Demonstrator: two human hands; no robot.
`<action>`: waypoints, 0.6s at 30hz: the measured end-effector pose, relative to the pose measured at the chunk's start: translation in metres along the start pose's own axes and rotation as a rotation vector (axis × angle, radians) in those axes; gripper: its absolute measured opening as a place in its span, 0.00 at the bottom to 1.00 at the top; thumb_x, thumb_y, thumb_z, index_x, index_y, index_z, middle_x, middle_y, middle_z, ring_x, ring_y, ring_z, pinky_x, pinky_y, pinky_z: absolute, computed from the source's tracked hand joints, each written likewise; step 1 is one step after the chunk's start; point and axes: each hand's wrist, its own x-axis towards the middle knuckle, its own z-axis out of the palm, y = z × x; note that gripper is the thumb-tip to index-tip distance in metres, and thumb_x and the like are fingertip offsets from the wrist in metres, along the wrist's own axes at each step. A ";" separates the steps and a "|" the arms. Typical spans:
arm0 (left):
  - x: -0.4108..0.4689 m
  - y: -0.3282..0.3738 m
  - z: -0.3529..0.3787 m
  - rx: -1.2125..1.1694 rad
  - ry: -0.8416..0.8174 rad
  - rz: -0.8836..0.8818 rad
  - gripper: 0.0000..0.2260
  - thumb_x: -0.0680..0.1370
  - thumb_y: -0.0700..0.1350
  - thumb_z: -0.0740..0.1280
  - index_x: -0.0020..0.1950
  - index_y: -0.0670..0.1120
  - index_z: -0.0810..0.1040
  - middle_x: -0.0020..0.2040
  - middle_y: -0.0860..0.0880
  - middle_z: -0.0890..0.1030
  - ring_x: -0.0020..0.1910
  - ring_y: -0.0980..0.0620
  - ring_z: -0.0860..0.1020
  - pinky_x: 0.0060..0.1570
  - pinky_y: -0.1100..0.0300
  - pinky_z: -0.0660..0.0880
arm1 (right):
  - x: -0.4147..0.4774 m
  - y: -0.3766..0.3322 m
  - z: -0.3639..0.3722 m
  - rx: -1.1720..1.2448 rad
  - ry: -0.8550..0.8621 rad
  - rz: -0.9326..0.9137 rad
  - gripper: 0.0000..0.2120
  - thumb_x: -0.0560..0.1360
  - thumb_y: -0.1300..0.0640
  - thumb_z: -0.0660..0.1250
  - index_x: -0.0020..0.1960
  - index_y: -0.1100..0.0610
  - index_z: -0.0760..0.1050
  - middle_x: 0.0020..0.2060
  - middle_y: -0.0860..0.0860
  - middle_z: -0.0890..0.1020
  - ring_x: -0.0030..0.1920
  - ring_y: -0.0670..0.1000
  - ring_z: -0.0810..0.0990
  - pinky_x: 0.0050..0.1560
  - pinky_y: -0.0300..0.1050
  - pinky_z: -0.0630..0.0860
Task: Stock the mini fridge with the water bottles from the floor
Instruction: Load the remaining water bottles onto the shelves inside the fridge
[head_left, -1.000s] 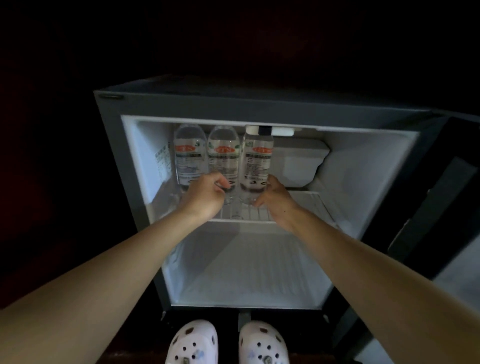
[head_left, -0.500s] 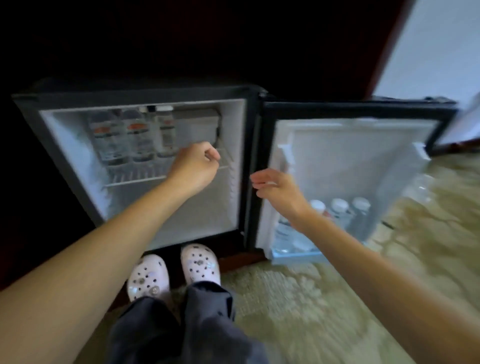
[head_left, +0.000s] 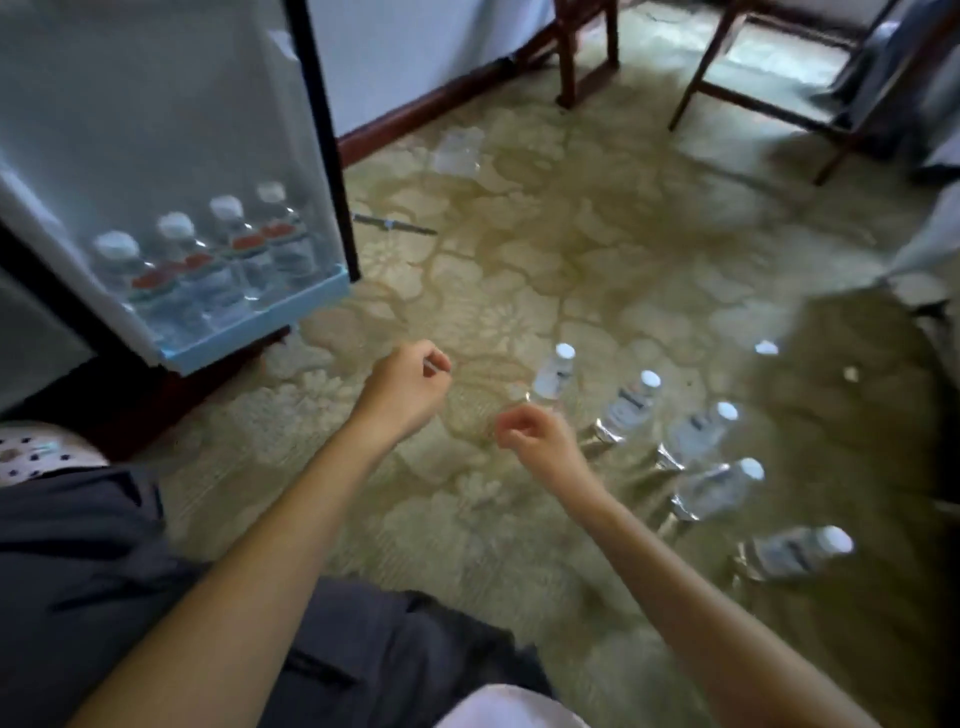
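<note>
Five clear plastic water bottles with white screw caps (head_left: 631, 402) stand in a curved row on the beige floral-patterned carpet (head_left: 545, 249), right of centre; their labels are blurred. Behind them a white cap (head_left: 766, 347) shows in a dark shadowed patch, and its bottle cannot be made out.

Left hand (head_left: 405, 384) is in the air above the carpet, fingers loosely curled in, thumb against the index, nothing in it. Right hand (head_left: 535, 441) is just beside it, also loosely curled and empty, near the closest floor bottle but not touching it. Both forearms are bare.

The white mini fridge door with black edge (head_left: 156, 104) stands open at upper left. Its pale blue plastic door shelf (head_left: 260, 322) holds four more clear bottles with red-banded labels (head_left: 234, 244), upright, side by side, touching.

Further out on the carpet lie a crumpled clear plastic wrap (head_left: 457, 148) and a thin dark stick-like item (head_left: 395, 224); its material is unclear. Dark wooden chair legs (head_left: 571, 52) are at the top, with a second wooden frame (head_left: 753, 104) to the right.

Dark grey fabric trousers (head_left: 104, 571) fill the lower left, with a white perforated clog (head_left: 36, 447) at the left edge.
</note>
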 end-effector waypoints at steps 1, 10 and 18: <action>-0.002 0.005 0.024 0.013 -0.054 -0.002 0.05 0.74 0.38 0.63 0.42 0.45 0.78 0.45 0.40 0.81 0.50 0.41 0.80 0.54 0.52 0.77 | -0.007 0.025 -0.010 -0.016 0.019 0.050 0.09 0.70 0.68 0.64 0.48 0.64 0.80 0.42 0.60 0.82 0.41 0.50 0.76 0.44 0.40 0.70; -0.030 0.044 0.183 0.214 -0.422 0.052 0.12 0.76 0.37 0.61 0.58 0.38 0.76 0.56 0.40 0.80 0.53 0.45 0.76 0.43 0.61 0.71 | -0.042 0.168 -0.102 0.001 0.323 0.404 0.13 0.73 0.65 0.61 0.54 0.63 0.78 0.51 0.60 0.82 0.51 0.56 0.79 0.51 0.43 0.72; -0.042 0.061 0.240 0.325 -0.537 0.126 0.12 0.77 0.39 0.61 0.60 0.42 0.75 0.57 0.42 0.79 0.53 0.45 0.77 0.46 0.63 0.67 | -0.001 0.230 -0.157 -0.292 0.426 0.418 0.32 0.76 0.62 0.58 0.76 0.57 0.47 0.76 0.56 0.46 0.75 0.59 0.52 0.69 0.49 0.62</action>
